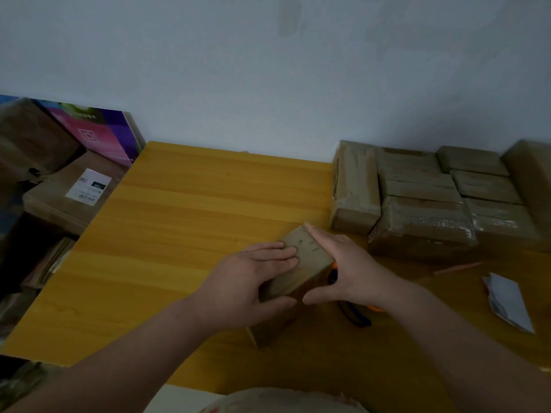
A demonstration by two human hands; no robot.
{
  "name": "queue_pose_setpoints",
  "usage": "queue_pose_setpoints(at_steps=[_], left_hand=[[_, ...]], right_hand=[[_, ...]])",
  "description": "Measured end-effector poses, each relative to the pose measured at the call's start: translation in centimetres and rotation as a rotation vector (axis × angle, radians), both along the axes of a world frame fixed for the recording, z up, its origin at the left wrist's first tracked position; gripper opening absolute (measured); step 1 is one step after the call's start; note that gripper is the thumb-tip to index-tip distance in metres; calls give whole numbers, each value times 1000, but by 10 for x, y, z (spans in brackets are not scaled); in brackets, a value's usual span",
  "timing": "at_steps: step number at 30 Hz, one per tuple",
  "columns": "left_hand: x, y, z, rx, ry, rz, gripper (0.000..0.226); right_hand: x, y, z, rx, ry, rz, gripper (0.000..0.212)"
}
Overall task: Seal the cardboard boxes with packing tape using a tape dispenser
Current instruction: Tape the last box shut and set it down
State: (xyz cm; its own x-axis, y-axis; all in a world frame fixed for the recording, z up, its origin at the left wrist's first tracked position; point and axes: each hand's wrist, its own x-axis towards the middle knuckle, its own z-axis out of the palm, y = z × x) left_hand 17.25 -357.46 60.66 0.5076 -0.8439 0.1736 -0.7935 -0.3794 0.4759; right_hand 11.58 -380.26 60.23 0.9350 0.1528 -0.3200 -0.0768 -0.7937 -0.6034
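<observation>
- Small cardboard box sits a bit below and right of the middle of the frame, on the yellow wooden bench, turned at an angle with one corner pointing toward the wall.
- My left hand lies flat on the box's top. The fingers are straight and close together, pressing down, and the thumb drops over the near side.
- My right hand runs along the box's right edge with its fingers straight and together, touching that edge. The thumb is spread out toward the near end. Neither hand is curled around anything.
- The tape dispenser lies on the bench just right of the box, mostly hidden under my right hand and wrist. I can only see some orange and dark blue bits, so I can't tell which way it's facing.
- Taped-up boxes are packed tight together at the right of the frame, up against the wall.
- A crumpled scrap of paper is at lower right, with a thin orange stick just above it. It might be a pencil, but it's too blurry to say.
- Off the bench's left edge there are brown cartons, one with a white label, and a colourful box leaning on the wall.
</observation>
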Motion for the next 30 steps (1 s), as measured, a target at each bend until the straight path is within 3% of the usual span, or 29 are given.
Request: queue_pose_setpoints(at_steps=[5, 9, 22, 30], left_hand=[[-1, 0, 0, -9, 19, -11, 60], [0, -3, 1, -1, 13, -14, 58], [3, -4, -1, -29, 26, 18, 53], [12, -3, 2, 3, 71, 31, 57]], right_hand=[[2, 2, 5, -335, -130, 154, 133], [4, 5, 6, -476, -199, 197, 132], [2, 6, 9, -479, -230, 247, 117], [-12, -2, 10, -368, -314, 149, 88]])
